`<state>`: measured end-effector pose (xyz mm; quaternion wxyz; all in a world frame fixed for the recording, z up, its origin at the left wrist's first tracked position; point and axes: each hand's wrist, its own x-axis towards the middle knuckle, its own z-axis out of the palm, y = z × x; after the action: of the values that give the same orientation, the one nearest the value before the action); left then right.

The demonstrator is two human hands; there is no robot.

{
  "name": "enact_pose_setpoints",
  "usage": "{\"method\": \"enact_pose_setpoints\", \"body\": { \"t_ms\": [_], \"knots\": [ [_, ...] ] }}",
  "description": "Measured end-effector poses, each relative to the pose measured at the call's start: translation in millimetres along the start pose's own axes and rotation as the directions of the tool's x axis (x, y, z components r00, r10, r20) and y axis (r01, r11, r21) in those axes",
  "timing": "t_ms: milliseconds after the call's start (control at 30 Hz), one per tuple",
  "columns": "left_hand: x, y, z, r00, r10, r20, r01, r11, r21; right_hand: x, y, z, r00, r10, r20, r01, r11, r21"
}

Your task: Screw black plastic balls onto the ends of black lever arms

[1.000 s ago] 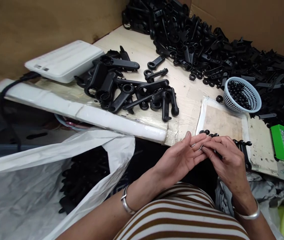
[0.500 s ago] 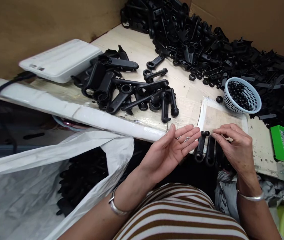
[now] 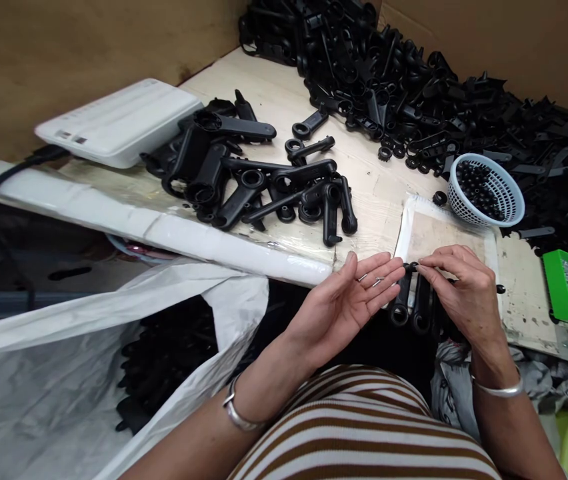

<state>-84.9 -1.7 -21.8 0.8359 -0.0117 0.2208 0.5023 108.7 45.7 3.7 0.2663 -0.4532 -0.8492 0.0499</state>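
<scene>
My left hand (image 3: 347, 303) is palm up with its fingers stretched flat. A few small silver screws or pins (image 3: 378, 281) lie loose on those fingers. To its right, my right hand (image 3: 461, 287) is closed in a pinch at the small black knob end of a crank-like handle. What lies between the fingertips is too small to make out. Two black crank-like handles (image 3: 401, 303) lie side by side at the table's front edge, their ringed ends pointing towards me. More black parts beside them are partly hidden under my right hand.
A light blue basket (image 3: 511, 207) holds black balls. A green tray (image 3: 559, 290) of small metal pieces stands at the right. Black handles (image 3: 244, 193) lie loose mid-table, with a big heap (image 3: 414, 100) behind. A white device (image 3: 119, 120) and white bag (image 3: 44, 387) are at left.
My right hand has shifted slightly left, its fingertips now at the left handle's knob. My left hand has moved a little right, still flat with the silver pieces on it.
</scene>
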Motion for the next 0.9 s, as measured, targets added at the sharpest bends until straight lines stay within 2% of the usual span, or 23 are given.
{"method": "enact_pose_setpoints", "body": {
  "t_ms": [200,533,767,900],
  "knots": [
    [0,0,0.0,1.000,-0.003,-0.008,0.003,1.000,0.004,0,1,1,1.000,-0.001,0.004,0.001,1.000,-0.023],
    [1,1,-2.3,1.000,-0.009,-0.005,0.009,1.000,0.002,-3,3,-3,0.997,0.047,0.063,-0.050,0.997,0.054],
    [1,5,0.6,0.998,0.031,-0.058,-0.029,0.999,0.036,-16,9,-18,0.985,0.160,-0.065,-0.153,0.983,0.101],
    [1,7,10.1,0.997,0.042,-0.066,-0.035,0.994,0.107,-33,12,-28,0.955,0.230,-0.187,-0.220,0.973,0.072]
  ]
}}
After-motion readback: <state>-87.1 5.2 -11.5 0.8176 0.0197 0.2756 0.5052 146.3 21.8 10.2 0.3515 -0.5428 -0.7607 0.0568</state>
